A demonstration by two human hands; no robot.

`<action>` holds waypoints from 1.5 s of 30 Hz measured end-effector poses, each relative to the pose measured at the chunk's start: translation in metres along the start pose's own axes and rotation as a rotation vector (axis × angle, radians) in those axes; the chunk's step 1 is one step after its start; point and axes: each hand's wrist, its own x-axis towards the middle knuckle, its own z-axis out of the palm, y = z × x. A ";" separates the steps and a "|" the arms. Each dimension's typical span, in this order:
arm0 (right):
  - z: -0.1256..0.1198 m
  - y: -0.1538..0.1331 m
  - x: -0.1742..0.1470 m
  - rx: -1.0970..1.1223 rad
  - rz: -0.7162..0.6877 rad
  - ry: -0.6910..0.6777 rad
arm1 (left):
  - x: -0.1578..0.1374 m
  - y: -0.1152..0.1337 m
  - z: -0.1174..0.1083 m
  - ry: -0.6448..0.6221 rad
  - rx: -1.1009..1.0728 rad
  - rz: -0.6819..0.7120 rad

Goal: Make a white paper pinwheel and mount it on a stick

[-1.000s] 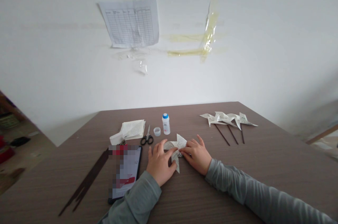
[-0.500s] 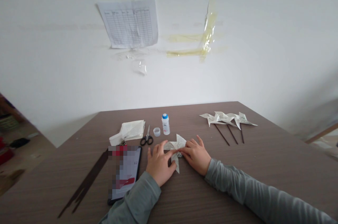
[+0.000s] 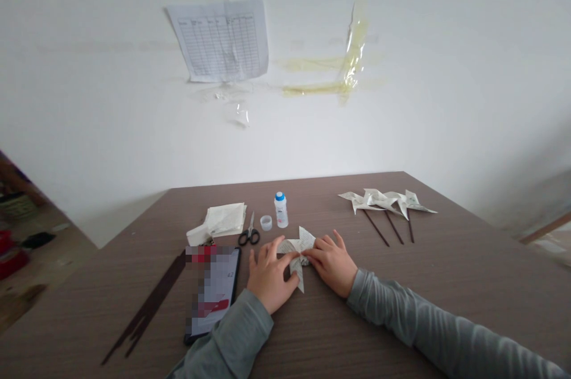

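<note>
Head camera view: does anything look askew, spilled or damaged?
Yes, on the wall: the printed sheet hangs crooked and creased, and to its right the yellowed tape looks wrinkled and loose. I see no spill on the table. The paper pinwheel shows no clear damage, though the left hand and right hand partly cover it.

Indoor room with a handicraft workplace; whether home or small workshop cannot be told. A wood-grain bench [image 3: 446,266] stands against a plain white wall [image 3: 437,69] bearing a printed sheet [image 3: 220,40] and strips of yellowed tape [image 3: 316,90]. Scissors [image 3: 248,236], a blue-capped bottle [image 3: 281,212], stacked paper [image 3: 226,219] and paper pinwheels [image 3: 379,199] on sticks [image 3: 395,228] indicate craft work. A red object [image 3: 11,255] lies on the floor [image 3: 62,254] at left.
</note>
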 end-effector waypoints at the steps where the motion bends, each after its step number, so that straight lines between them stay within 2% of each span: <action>1: 0.000 0.001 0.000 0.011 -0.002 -0.003 | 0.000 0.000 0.000 -0.002 0.001 0.001; 12: -0.001 0.004 -0.003 0.056 -0.042 0.007 | -0.001 0.002 -0.004 -0.039 -0.018 -0.008; 30: -0.004 0.001 -0.003 0.047 -0.020 0.004 | -0.001 0.001 -0.007 0.000 -0.029 0.002; 38: 0.000 0.004 -0.003 0.043 -0.022 0.024 | 0.002 0.004 -0.010 -0.053 -0.003 -0.008; 45: -0.001 0.003 -0.003 0.043 -0.016 0.023 | 0.005 0.003 -0.004 -0.052 -0.009 0.011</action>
